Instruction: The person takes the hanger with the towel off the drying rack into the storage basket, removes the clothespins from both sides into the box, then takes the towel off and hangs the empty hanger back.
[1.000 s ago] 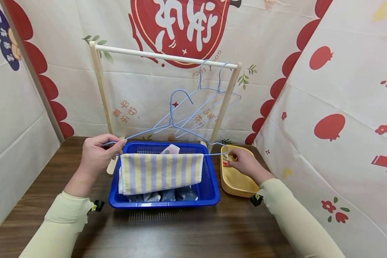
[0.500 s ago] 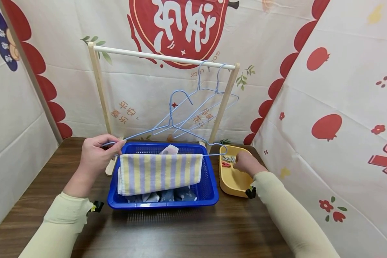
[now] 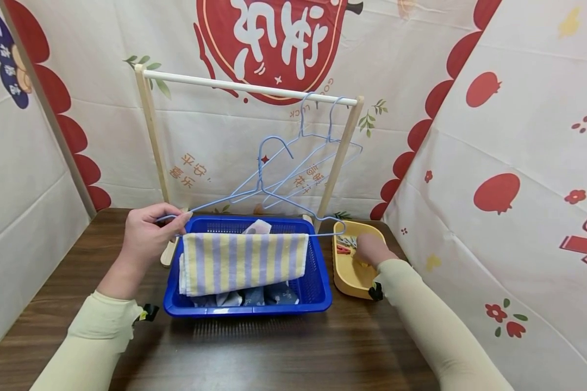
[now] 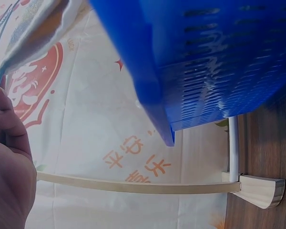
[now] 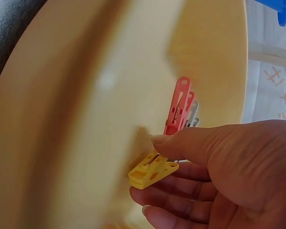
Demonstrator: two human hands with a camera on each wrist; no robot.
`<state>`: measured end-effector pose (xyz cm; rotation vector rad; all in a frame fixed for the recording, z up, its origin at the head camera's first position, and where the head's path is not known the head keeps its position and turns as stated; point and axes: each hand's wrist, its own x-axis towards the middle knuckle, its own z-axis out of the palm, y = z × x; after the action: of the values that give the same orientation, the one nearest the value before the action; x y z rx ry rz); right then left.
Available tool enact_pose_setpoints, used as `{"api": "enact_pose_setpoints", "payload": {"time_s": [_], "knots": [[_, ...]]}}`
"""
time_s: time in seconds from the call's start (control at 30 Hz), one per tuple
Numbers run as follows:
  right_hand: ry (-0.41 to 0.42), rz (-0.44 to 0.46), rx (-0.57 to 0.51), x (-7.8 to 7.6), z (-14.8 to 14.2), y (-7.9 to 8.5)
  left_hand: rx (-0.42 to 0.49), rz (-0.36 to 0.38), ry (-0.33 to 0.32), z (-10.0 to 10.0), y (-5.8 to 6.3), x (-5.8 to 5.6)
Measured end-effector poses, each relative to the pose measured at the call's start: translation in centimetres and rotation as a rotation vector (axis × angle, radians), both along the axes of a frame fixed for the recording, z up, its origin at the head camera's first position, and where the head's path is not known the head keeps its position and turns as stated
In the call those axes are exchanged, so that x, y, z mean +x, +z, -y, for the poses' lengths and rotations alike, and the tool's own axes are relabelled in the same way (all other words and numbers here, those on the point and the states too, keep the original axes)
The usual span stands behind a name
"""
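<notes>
My left hand point(image 3: 149, 233) pinches the left end of a blue wire clothes hanger point(image 3: 260, 174), held upright over the blue basket. Draped over its lower bar is a towel point(image 3: 247, 263) with yellow and purple stripes. Down in the yellow tray point(image 3: 356, 282), my right hand point(image 3: 373, 250) holds a yellow clothespin point(image 5: 150, 172) between thumb and fingers, as the right wrist view shows. Red clothespins point(image 5: 178, 105) and a pale one stand just beyond the thumb there. In the head view the right hand's fingertips are mostly hidden.
The blue basket point(image 3: 247, 311) holds folded dark and pale cloth under the towel. Behind it stands a wooden rack with a white rod point(image 3: 249, 87), where two more blue hangers point(image 3: 330, 122) hang at the right. Printed fabric walls point(image 3: 533, 136) enclose the brown table point(image 3: 254, 358).
My right hand has moved from the clothespins at the tray's back left toward its right and middle. The left hand, hanger and towel stay almost where they were.
</notes>
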<state>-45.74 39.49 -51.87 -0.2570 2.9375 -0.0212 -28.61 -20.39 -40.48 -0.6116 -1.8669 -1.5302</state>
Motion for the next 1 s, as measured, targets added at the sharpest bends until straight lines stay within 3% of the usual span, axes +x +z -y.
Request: {"api": "enact_pose_setpoints", "payload": {"time_s": [0.1, 0.23, 0.37, 1.0], "knots": [[-0.028, 0.027, 0.007, 1.3, 1.3, 1.5, 0.011, 0.002, -0.007, -0.1, 0.0, 0.0], [-0.066, 0.056, -0.008, 4.3, 3.7, 4.6, 0.010, 0.000, -0.008, -0.1, 0.1, 0.1], [-0.067, 0.034, -0.012, 5.8, 4.7, 5.6, 0.002, 0.001, -0.001, -0.1, 0.2, 0.1], [-0.105, 0.041, -0.030, 6.1, 4.7, 5.8, -0.025, -0.008, 0.005, -0.1, 0.5, 0.3]]}}
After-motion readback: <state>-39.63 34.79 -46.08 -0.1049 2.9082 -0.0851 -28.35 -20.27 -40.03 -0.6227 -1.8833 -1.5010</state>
